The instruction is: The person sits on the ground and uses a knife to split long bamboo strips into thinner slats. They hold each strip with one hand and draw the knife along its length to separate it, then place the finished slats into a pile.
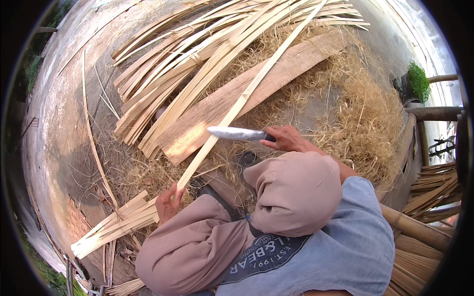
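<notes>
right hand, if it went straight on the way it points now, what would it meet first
Probably the long, flat, pale bamboo strip, which the silver-bladed, black-handled knife in the right hand crosses in the picture; depth is unclear, so contact can't be confirmed.

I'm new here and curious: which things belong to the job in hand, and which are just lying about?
In use, apparently:
long pale wooden strip, in left hand
silver-bladed black-handled knife, in right hand

Probably lying about:
curly tan shavings
leafy green plant
</notes>
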The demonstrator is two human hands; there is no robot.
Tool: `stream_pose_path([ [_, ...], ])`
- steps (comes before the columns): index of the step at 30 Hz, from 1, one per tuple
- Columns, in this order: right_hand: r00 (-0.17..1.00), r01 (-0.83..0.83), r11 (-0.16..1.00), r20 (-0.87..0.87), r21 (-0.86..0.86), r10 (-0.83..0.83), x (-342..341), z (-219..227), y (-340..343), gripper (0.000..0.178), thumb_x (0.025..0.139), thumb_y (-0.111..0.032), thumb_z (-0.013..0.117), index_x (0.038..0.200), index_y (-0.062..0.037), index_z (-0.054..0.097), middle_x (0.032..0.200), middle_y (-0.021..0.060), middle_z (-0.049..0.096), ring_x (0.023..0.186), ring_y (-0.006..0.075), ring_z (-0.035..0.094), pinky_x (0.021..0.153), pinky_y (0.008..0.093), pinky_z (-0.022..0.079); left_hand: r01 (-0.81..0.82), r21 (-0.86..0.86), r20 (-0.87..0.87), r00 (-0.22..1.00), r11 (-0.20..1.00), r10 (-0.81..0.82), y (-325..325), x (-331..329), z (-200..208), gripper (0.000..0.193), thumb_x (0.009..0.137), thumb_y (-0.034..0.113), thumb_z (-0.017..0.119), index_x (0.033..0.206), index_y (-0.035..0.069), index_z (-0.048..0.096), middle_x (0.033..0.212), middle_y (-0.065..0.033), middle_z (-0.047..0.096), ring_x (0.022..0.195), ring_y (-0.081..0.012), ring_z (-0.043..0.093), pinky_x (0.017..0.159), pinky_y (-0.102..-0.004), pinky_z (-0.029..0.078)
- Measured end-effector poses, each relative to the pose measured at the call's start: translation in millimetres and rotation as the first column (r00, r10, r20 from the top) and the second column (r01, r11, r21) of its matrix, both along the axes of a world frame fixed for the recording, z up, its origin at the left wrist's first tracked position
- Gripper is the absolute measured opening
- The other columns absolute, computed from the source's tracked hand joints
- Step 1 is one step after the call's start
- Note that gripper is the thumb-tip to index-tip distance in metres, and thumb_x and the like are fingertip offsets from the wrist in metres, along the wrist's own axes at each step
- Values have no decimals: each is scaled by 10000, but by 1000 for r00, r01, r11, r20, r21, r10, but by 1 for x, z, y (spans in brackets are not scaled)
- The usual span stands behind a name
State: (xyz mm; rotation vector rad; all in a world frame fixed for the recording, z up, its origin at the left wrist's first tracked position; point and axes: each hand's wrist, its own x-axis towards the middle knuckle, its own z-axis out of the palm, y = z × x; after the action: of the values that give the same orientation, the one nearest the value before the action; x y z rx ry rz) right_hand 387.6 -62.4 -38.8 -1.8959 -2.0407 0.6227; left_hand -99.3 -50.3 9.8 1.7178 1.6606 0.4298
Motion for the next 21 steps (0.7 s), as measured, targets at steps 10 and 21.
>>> stream_pose_path([
  [10, 996, 23, 1000, 82, 18, -25, 23, -11, 18, 524, 984, -565, 624, 840, -66, 557, 666, 132, 602, 621, 290, 640, 587, 470, 496, 78, 133, -169, 984, 988, -55, -38, -27, -18, 416, 904, 212, 798, 1301, 119, 715, 933, -147, 756, 763, -185, 712, 706, -312, 526],
  [21, 979, 25, 995, -198, -100, -44, -73, 24, -5, 505, 1001, -517, 625, 857, -34, 604, 668, 170, 631, 619, 358, 638, 601, 465, 497, 161, 112, -514, 854, 981, -81, -32, 12, -52, 439, 951, 544, 664, 1023, 121, 756, 687, -172, 689, 669, -379, 685, 628, -507, 512],
])
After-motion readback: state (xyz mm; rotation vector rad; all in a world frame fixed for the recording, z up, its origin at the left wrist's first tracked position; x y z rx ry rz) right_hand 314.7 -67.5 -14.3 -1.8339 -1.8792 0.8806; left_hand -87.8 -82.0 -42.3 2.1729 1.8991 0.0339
